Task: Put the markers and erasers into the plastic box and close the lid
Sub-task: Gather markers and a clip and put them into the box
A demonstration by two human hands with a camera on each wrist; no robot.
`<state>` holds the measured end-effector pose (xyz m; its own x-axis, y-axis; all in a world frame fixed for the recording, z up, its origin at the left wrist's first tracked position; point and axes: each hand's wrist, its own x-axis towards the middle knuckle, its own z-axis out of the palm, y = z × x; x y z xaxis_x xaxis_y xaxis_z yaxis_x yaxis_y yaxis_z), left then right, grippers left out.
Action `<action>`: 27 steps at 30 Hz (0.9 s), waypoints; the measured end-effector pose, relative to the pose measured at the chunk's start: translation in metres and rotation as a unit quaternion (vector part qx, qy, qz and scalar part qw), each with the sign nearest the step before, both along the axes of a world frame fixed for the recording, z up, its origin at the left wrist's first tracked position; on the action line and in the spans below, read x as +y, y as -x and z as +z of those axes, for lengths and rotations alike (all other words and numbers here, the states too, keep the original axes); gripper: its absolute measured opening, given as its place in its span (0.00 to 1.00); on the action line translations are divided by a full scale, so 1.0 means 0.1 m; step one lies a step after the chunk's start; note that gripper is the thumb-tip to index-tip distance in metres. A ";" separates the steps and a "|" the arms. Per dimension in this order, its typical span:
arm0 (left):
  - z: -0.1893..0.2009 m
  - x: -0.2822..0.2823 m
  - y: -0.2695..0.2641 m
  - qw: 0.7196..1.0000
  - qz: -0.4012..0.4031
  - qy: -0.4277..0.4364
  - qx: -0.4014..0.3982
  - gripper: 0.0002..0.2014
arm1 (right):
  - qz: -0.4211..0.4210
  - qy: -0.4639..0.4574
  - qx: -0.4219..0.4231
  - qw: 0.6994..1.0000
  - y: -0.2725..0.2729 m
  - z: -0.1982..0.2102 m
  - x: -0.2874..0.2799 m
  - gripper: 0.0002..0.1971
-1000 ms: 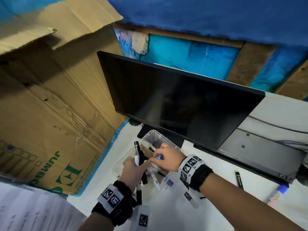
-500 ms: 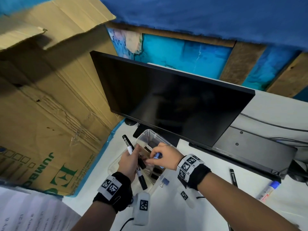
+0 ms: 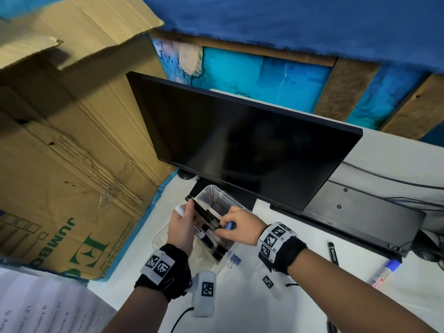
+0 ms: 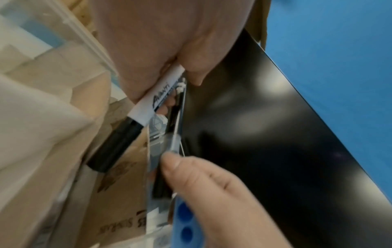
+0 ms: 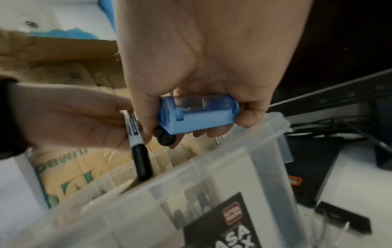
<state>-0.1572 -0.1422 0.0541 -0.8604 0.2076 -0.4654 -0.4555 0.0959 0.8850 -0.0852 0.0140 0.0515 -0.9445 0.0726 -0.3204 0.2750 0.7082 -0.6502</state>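
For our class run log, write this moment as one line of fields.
left hand: holds markers over plastic box | right hand: grips blue item, touches a marker | lid: off | loose: two markers on table

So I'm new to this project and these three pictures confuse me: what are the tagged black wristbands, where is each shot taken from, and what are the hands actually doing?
No machine here: a person works bare-handed, and each black wristband carries a camera. The big picture comes from a camera on the head, looking down at a white table. The other two look along each hand from the wrist.

The left hand grips a white marker with a black cap, plus what look like other dark markers. The right hand holds a blue eraser and touches those dark markers' ends. Both hover over the clear plastic box, which stands open in front of a dark monitor.

Still on the table: a black marker, a blue-capped marker, a blue binder clip.
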 end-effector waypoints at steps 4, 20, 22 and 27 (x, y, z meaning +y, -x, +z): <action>0.07 0.01 0.14 0.998 0.035 -0.014 -0.044 0.31 | 0.040 -0.110 -0.036 0.992 -0.03 0.01 0.00 0.18; -0.07 -0.81 -0.03 0.941 -0.057 0.316 0.106 0.24 | 0.082 0.047 0.033 0.995 -0.17 0.07 -0.47 0.21; -0.17 -0.92 -0.09 0.949 -0.044 0.301 0.087 0.25 | 0.114 0.019 0.035 0.993 -0.20 0.03 -0.62 0.22; -0.39 -1.04 -0.17 0.975 -0.036 0.208 0.071 0.26 | 0.128 -0.065 0.056 0.988 -0.29 -0.15 -0.90 0.22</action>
